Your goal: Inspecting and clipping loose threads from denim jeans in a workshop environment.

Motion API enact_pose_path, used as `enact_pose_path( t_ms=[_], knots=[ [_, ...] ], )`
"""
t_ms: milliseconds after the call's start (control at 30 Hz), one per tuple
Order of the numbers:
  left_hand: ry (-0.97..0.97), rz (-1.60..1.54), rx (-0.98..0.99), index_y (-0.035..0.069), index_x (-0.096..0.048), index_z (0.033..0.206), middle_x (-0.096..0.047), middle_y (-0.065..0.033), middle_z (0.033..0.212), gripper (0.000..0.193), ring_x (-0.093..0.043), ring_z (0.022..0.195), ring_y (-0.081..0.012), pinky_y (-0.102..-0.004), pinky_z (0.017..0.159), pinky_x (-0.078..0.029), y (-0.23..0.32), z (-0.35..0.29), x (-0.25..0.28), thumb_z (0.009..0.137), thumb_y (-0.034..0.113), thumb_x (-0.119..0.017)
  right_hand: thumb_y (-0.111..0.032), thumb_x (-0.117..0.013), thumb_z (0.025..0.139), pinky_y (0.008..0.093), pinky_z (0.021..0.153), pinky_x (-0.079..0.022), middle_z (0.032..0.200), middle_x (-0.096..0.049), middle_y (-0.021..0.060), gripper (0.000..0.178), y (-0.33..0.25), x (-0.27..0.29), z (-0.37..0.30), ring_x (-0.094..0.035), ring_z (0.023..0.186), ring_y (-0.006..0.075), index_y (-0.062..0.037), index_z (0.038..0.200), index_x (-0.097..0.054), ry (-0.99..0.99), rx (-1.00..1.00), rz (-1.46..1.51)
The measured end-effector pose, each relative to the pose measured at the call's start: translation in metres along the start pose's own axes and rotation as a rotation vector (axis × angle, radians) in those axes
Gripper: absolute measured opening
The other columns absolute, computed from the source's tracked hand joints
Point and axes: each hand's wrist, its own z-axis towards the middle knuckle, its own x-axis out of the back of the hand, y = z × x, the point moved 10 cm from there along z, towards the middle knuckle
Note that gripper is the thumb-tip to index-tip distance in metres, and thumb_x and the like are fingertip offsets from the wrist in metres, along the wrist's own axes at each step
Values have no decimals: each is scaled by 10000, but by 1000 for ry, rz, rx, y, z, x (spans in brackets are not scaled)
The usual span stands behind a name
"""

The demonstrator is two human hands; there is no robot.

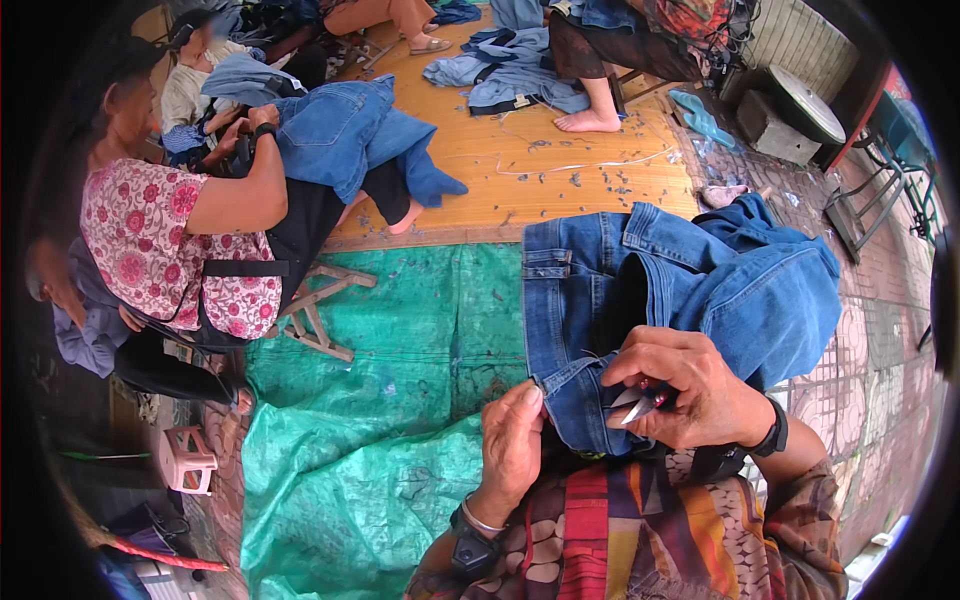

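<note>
Far left: pink plastic stool [188,460], just off the green tarp's [350,510] left edge. Near that tarp's upper left corner, a co-worker in a floral top [140,220] handles blue denim [335,125], apart from the work in hand; wooden folding stool [325,312] beside the same corner. Orange mat [480,125] meets the tarp's upper edge; dark scraps [575,180] scattered toward the mat's right edge, heaped denim [510,75] at its far side. Near the tarp's right edge, the wearer's left hand [512,440]: thumb and fingers pinching the near end of the waistband. Next, the piece being worked, blue jeans [770,310], bunched by the lap, overlapping the tarp's upper right corner and reaching over the paving [870,400]. Right hand [690,385] curled around small scissors [640,405], blades beside the waistband; whether they touch cloth or thread, cannot tell. Progress, my judgement: this pair is mid-work, not finished, since it is gripped with the blades close by. Pale thread ends seem to show near a belt loop, so some trimming likely remains. Share already done: cannot tell; the legs are folded away, much of the seams hidden.
</note>
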Motion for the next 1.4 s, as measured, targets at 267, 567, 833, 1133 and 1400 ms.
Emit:
enact_pose_path(
  t_ms=[267, 567, 833, 1133, 1400],
  knots=[
    [-27, 758, -344, -47, -578, 860, -454, -52, 579, 195, -398, 509, -114, -310, 476, -338, 49, -8, -28, 923, 136, -547, -14, -668, 572, 378, 537, -457, 753, -531, 72, 302, -9, -23, 8, -576, 669, 274, -27, 865, -598, 26, 119, -268],
    [-15, 694, -100, -34, -514, 741, -392, -38, 538, 256, -383, 526, -79, -299, 475, -329, 33, -1, -20, 929, 139, -535, -3, -644, 685, 329, 539, -448, 741, -580, 79, 162, 2, -20, 8, -585, 644, 239, -18, 817, -552, -69, 44, 198],
    [44, 12, 116, -7, -607, 786, -602, -13, 764, 337, -535, 708, -71, -236, 629, -410, -3, 2, -11, 963, 257, -495, -117, -737, 773, 298, 513, -401, 661, -526, 68, 214, 4, -2, -16, -521, 570, 256, -15, 746, -551, -273, 18, 281],
    [10, -251, 476, -28, -592, 1091, -655, -125, 1052, 432, -634, 958, -199, -344, 873, -490, -55, 5, -9, 956, 370, -492, -171, -740, 783, 299, 581, -434, 775, -593, 68, 210, 20, 22, -17, -581, 681, 199, -21, 865, -619, -25, -55, 132],
    [-112, -636, 673, -17, -570, 1137, -644, -138, 1098, 443, -629, 1003, -240, -395, 900, -492, -63, 9, -33, 942, 377, -515, -164, -739, 784, 304, 553, -425, 741, -574, 68, 209, 32, 5, -31, -571, 631, 207, -14, 851, -610, -117, -129, 211]
  ],
)
